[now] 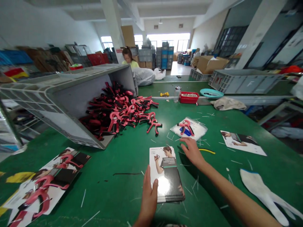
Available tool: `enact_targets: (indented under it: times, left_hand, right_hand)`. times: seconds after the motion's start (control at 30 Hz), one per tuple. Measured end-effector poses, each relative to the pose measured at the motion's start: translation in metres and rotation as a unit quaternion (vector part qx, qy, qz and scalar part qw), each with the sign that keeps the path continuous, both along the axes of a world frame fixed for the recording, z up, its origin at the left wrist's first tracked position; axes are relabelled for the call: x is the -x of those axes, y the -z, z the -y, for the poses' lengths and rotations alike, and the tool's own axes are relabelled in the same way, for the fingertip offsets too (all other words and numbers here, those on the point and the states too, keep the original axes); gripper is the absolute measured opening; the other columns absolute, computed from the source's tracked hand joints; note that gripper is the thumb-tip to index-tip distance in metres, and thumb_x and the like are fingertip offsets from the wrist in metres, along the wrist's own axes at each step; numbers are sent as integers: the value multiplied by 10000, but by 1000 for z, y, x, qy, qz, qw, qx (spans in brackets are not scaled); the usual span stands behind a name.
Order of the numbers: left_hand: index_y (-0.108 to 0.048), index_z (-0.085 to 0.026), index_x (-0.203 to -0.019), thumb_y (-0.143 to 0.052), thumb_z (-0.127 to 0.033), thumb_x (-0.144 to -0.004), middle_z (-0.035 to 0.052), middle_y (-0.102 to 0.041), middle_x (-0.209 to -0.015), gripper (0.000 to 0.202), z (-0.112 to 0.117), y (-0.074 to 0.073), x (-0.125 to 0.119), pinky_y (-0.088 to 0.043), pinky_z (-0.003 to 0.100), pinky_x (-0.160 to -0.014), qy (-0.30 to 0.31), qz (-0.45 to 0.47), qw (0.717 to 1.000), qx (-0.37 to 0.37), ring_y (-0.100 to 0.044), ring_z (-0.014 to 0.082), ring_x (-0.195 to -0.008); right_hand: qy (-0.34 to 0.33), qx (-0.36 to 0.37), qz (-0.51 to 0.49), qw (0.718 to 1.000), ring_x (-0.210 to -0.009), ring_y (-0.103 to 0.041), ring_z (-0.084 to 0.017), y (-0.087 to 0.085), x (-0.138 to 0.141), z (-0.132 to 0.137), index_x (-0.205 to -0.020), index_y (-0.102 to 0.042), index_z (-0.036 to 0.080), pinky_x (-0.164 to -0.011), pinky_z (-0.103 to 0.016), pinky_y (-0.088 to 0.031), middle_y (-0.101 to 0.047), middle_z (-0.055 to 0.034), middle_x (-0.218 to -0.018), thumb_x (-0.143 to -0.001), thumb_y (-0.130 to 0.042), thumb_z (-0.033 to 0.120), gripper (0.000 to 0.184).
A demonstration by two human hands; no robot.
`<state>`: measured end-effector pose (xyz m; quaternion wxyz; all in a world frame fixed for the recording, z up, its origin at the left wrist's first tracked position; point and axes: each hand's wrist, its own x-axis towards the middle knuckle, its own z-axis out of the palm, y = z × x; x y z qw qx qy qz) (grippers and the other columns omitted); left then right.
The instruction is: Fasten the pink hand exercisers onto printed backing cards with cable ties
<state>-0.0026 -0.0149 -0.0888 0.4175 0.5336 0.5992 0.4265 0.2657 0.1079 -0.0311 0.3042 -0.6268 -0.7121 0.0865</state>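
My left hand [149, 195] lies along the left edge of a stack of printed cards [169, 181], fingers stretched and the thumb at the cards' edge. My right hand [191, 151] reaches forward over the green table, fingers apart with nothing visible in them. Just beyond its fingertips, a pink and black hand grip strengthener [186, 126] lies on clear plastic bags [200, 130]. A yellow-handled tool [207, 151] lies beside my right wrist, partly hidden. At the left, more hand grip strengtheners [44, 183] rest on printed cards [78, 157].
A grey crate [78, 121] on its side spills many pink hand grips [132, 108] onto the table. A red tray [189, 98], glass jar [177, 94] and turquoise basin [211, 92] stand behind. A single card [245, 143] and white glove [260, 192] lie right. A person [129, 60] is behind.
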Motion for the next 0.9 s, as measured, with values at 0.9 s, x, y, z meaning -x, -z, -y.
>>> enact_targets:
  times: [0.9]
  left_hand:
    - [-374, -208, -1463, -493, -487, -910, 102, -402, -1519, 631, -11, 3, 10, -263, 460, -1185, 26, -76, 997, -9, -360, 277, -1412]
  right_hand:
    - [63, 38, -84, 994, -1195, -483, -257, 16, -36, -2, -1148, -641, 176, -1069, -418, -322, -609, -111, -1232, -879, -507, 173, 301]
